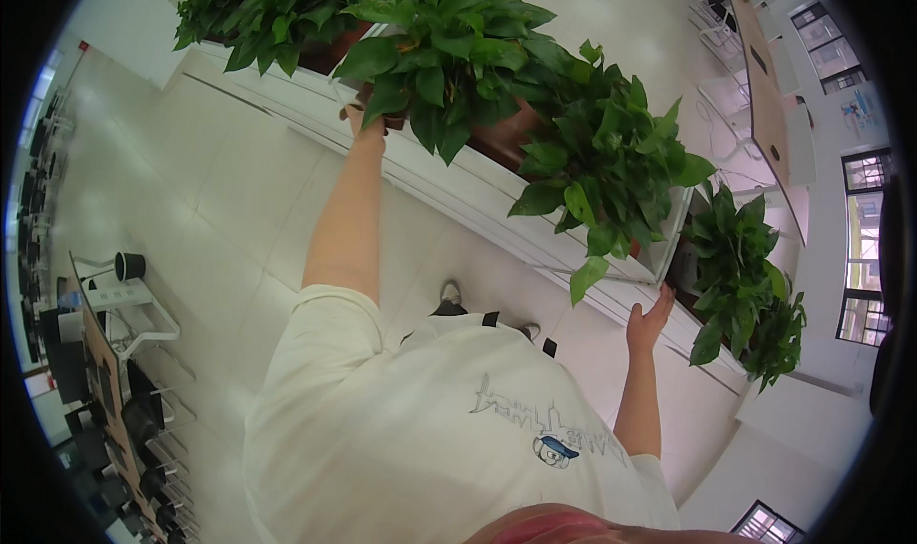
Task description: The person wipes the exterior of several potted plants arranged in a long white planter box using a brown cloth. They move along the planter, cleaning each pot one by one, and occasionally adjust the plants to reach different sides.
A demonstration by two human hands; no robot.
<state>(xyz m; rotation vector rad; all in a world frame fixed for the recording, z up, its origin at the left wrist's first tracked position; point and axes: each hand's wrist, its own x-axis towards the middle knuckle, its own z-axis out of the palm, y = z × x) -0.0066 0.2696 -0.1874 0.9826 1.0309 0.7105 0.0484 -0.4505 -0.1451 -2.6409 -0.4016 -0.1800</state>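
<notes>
My left hand (366,125) reaches to the front of a long white planter (458,178). Its fingers curl at the edge of a brown plant pot (395,120), partly hidden under the broad leaves of a potted green plant (444,64). Farther right, my right hand (650,320) is raised with its fingers apart. Its fingertips touch the lower corner of a white divider frame (663,275) on the planter. Between my hands, another leafy plant (609,161) hangs over the planter's front. A brown surface (505,139) shows in the gap between the plants.
More leafy plants stand at the planter's left end (279,14) and right end (738,272). My shoes (450,293) are on the pale tiled floor (236,207). A desk (107,386) with black chairs is at left, another desk (766,107) at upper right. White cabinets flank the planter.
</notes>
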